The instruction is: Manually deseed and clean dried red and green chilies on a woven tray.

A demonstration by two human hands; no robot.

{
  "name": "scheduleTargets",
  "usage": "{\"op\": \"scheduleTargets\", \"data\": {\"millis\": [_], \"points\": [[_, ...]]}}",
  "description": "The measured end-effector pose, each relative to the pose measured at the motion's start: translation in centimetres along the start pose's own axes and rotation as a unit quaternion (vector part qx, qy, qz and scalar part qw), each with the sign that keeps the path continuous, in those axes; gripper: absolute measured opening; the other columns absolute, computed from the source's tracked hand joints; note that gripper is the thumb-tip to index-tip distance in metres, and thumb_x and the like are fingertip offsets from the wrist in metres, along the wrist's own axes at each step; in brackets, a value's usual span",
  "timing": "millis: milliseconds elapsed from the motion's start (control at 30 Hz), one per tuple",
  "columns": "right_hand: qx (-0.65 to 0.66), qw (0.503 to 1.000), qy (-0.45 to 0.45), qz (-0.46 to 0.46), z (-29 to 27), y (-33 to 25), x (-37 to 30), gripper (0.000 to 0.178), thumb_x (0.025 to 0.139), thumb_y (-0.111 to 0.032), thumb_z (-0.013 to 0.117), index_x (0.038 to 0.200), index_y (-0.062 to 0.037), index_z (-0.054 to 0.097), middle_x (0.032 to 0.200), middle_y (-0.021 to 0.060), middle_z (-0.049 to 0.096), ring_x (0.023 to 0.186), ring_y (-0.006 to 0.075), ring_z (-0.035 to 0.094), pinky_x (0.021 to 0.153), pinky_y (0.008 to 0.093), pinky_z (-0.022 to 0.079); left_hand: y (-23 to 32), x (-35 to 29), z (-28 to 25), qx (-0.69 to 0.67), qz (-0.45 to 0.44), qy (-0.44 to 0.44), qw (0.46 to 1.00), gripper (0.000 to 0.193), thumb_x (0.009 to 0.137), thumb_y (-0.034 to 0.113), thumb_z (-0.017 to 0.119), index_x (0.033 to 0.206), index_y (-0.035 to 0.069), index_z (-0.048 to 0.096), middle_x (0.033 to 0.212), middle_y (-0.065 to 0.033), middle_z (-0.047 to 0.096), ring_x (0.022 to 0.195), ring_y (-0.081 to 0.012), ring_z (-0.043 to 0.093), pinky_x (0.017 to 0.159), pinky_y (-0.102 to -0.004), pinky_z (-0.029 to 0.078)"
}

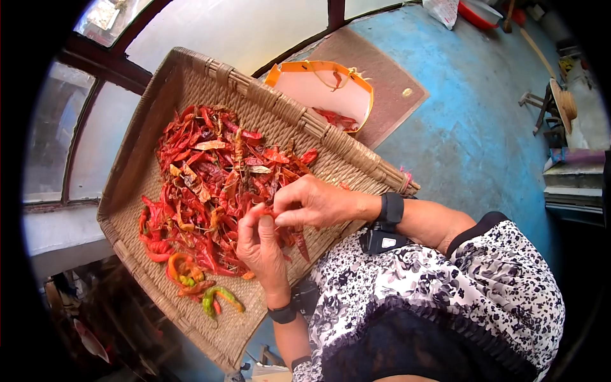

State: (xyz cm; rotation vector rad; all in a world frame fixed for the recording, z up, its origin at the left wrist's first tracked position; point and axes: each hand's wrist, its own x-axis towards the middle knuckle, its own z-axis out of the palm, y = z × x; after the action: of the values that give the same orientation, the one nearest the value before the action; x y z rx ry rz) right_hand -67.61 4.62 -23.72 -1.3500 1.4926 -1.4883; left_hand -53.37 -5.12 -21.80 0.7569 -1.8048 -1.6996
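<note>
A person's left hand and right hand meet over a woven tray heaped with peppers, most of them red and wrinkled. The fingertips of both hands press together, seemingly pinching one red pepper between them at the right side of the heap; the fingers hide most of it. A green pepper, curled and glossier, lies at the near edge of the pile. Beyond the tray's far right rim, an orange-edged container holds a few more red pods.

The held pepper should be feather-light and its shrivelled skin probably leathery to brittle, more apt to crack than slip. A gentle thumb-and-finger pinch near the stem end, one hand steadying the body, would likely suit it best.
</note>
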Motion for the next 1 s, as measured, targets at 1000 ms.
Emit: {"op": "scheduleTargets", "data": {"millis": [1000], "points": [[-0.404, 0.899, 0.160, -0.048, -2.7, 0.6, 1.8, 0.007, 0.086, -0.006, 0.060, 0.092, -0.0050, 0.062, 0.078, 0.0135, 0.064, 0.072, 0.0307, 0.066, 0.061, 0.0378, 0.054, 12.1, 1.0, -6.1, -0.025, 0.398, 0.154, 0.904, 0.030, 0.094, 0.017, 0.056, 0.115, -0.005, 0.057, 0.099, -0.0104, 0.062, 0.084, -0.0142, 0.057, 0.076, -0.0254, 0.047]]}}
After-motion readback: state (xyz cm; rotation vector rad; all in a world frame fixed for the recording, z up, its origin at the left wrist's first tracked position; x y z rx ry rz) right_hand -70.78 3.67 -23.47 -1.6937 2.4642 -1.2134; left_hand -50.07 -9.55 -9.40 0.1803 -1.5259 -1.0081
